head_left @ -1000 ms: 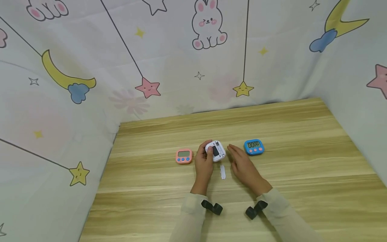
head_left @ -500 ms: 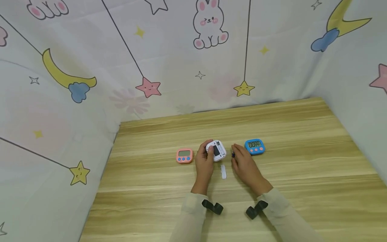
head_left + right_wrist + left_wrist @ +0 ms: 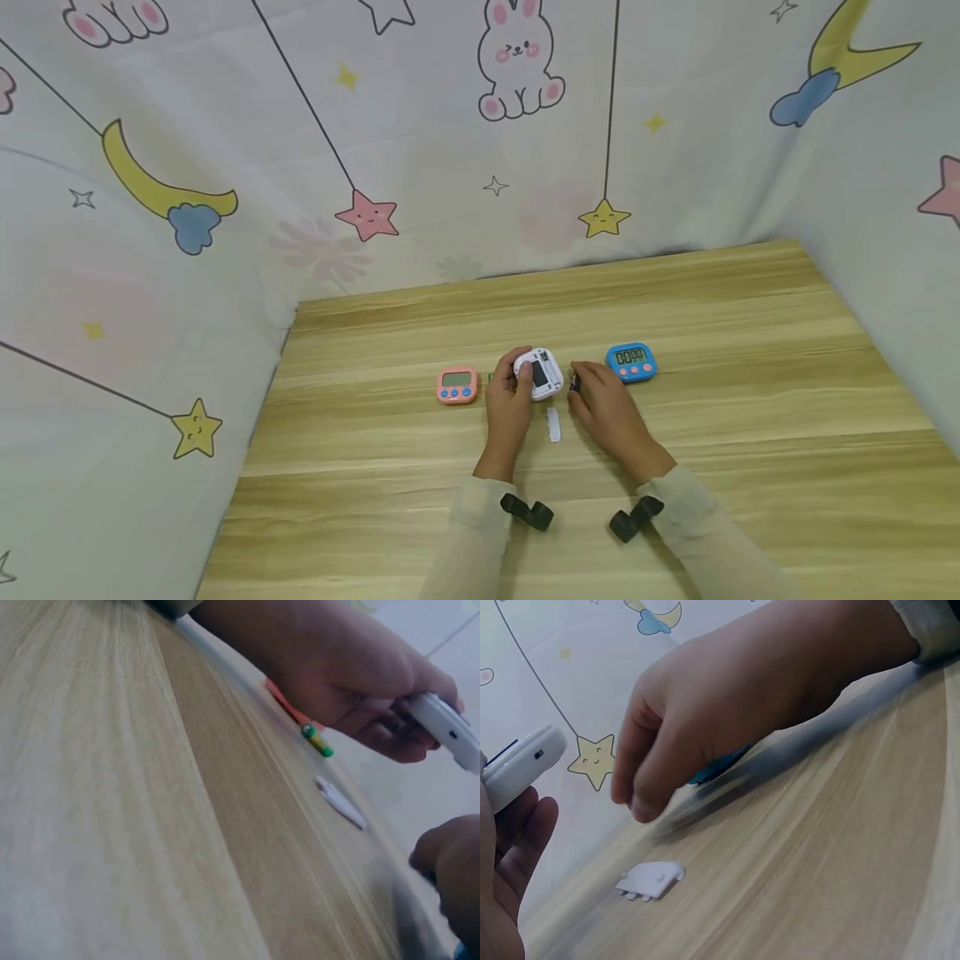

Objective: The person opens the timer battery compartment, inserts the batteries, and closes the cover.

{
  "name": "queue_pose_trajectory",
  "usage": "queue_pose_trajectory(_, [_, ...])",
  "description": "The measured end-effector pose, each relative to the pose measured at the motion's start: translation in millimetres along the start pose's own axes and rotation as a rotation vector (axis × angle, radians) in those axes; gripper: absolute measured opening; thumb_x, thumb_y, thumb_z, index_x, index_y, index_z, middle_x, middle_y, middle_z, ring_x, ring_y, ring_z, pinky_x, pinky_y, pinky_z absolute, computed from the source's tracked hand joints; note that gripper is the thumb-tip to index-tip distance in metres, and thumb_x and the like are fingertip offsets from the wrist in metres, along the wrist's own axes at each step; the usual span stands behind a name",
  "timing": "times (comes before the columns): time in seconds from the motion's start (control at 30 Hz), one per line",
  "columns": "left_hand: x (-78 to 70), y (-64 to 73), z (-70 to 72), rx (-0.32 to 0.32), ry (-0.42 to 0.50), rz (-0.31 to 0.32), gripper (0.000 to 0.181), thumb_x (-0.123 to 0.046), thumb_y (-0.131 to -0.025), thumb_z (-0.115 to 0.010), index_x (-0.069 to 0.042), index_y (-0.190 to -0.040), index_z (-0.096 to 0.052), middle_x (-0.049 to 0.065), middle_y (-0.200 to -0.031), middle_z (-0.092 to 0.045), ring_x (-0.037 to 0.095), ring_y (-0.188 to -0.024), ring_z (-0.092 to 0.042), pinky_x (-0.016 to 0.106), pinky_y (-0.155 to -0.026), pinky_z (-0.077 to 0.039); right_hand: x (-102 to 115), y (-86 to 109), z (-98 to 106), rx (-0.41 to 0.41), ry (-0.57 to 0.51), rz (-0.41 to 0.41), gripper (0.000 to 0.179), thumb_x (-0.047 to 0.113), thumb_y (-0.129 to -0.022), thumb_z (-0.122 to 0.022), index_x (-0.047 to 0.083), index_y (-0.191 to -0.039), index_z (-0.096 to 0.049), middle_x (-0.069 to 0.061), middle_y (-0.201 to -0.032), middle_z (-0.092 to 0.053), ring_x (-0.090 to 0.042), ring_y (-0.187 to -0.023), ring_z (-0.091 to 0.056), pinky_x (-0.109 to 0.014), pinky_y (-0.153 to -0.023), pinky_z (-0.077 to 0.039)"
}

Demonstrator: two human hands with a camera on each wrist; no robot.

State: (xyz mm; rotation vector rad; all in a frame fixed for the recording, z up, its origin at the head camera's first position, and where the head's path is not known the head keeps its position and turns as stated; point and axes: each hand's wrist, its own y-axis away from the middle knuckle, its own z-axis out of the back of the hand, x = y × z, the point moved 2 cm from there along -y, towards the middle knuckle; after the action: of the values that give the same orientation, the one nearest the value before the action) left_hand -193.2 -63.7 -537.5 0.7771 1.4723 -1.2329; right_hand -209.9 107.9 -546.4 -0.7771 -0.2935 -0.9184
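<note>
My left hand (image 3: 509, 407) grips a white kitchen timer (image 3: 551, 377), its back turned up with the battery slot uncovered and the thumb lying across it. To the right, my right hand (image 3: 609, 410) pinches a small dark battery (image 3: 575, 382) between thumb and fingers, largely covered by them. On the table between the hands lies the white battery cover (image 3: 651, 880), its small tabs showing in the left wrist view. A green and yellow battery (image 3: 317, 741) lies on the table beside the left hand, mostly hidden in the head view.
A pink timer (image 3: 457, 385) with a blank screen lies left of the left hand. The blue timer (image 3: 632, 362), its digits lit, lies close beyond the right hand. A patterned cloth (image 3: 420, 150) rises behind the wooden table (image 3: 360, 517).
The right hand's fingers have closed on the dark battery and brought it slightly left toward the white timer. The left hand has shifted slightly right, uncovering a bit of the green battery.
</note>
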Motion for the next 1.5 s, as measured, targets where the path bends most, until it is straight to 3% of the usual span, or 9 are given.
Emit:
queue_pose_trajectory(0.2, [2.2, 0.4, 0.3, 0.022, -0.013, 0.001, 0.03, -0.022, -0.101, -0.054, -0.005, -0.125, -0.062, 0.005, -0.113, -0.066, 0.015, -0.092, -0.06, 0.023, -0.07, -0.049, 4, -2.1, 3, -0.101, -0.087, 0.004, 0.047, 0.01, -0.085, -0.072, -0.001, -0.13, -0.058, -0.016, -0.126, -0.059, -0.033, -0.119, -0.053, -0.045, -0.101, -0.04])
queue_pose_trajectory(0.53, [1.6, -0.1, -0.5, 0.06, -0.022, 0.035, 0.026, -0.027, -0.101, -0.054, -0.015, -0.122, -0.065, 0.003, -0.11, -0.066, 0.013, -0.086, -0.059, 0.023, -0.066, -0.047, 9, -3.7, 11, -0.292, -0.288, 0.115, 0.047, 0.009, -0.084, -0.071, 0.003, -0.129, -0.061, -0.01, -0.129, -0.061, -0.03, -0.12, -0.055, -0.031, -0.105, -0.037])
queue_pose_trajectory(0.73, [0.6, 0.4, -1.6, 0.106, -0.04, 0.006, 0.026, -0.026, -0.101, -0.054, -0.015, -0.121, -0.065, 0.005, -0.104, -0.068, 0.012, -0.079, -0.06, 0.024, -0.061, -0.048, 15, -2.6, 13, -0.246, -0.377, 0.256, 0.042, 0.011, -0.086, -0.068, -0.001, -0.126, -0.063, -0.015, -0.129, -0.059, -0.032, -0.12, -0.054, -0.031, -0.105, -0.038])
queue_pose_trajectory(0.93, [-0.7, 1.4, -2.7, 0.121, -0.044, 0.004, 0.024, -0.022, -0.101, -0.054, -0.013, -0.12, -0.066, 0.008, -0.105, -0.069, 0.013, -0.078, -0.062, 0.024, -0.06, -0.049, 19, -2.7, 14, -0.204, -0.399, 0.319, 0.039, 0.016, -0.09, -0.066, -0.002, -0.125, -0.062, -0.018, -0.129, -0.058, -0.034, -0.12, -0.054, -0.032, -0.105, -0.038])
queue_pose_trajectory(1.1, [-4.4, 1.7, -3.6, 0.108, -0.048, 0.032, 0.024, -0.013, -0.102, -0.051, -0.007, -0.12, -0.064, 0.011, -0.107, -0.068, 0.012, -0.082, -0.062, 0.023, -0.063, -0.05, 20, -2.1, 13, -0.194, -0.383, 0.332, 0.039, 0.02, -0.093, -0.063, -0.003, -0.125, -0.062, -0.018, -0.129, -0.058, -0.034, -0.12, -0.055, -0.031, -0.105, -0.038])
queue_pose_trajectory(1.33, [-37.2, 4.3, -0.3, 0.135, -0.039, 0.009, 0.025, -0.01, -0.102, -0.049, 0.001, -0.12, -0.063, 0.014, -0.104, -0.068, 0.012, -0.081, -0.062, 0.025, -0.063, -0.051, 20, -3.0, 13, -0.182, -0.394, 0.327, 0.036, 0.002, -0.086, -0.065, -0.003, -0.122, -0.065, -0.019, -0.129, -0.058, -0.035, -0.12, -0.054, -0.032, -0.105, -0.037])
queue_pose_trajectory(1.5, [-38.7, 4.3, 0.5, 0.141, -0.02, 0.007, 0.026, -0.009, -0.102, -0.049, 0.002, -0.12, -0.062, 0.016, -0.104, -0.068, 0.015, -0.08, -0.063, 0.025, -0.063, -0.052, 19, -1.8, 12, -0.174, -0.412, 0.312, 0.04, -0.001, -0.085, -0.063, -0.002, -0.125, -0.062, -0.018, -0.13, -0.057, -0.035, -0.12, -0.054, -0.031, -0.105, -0.037])
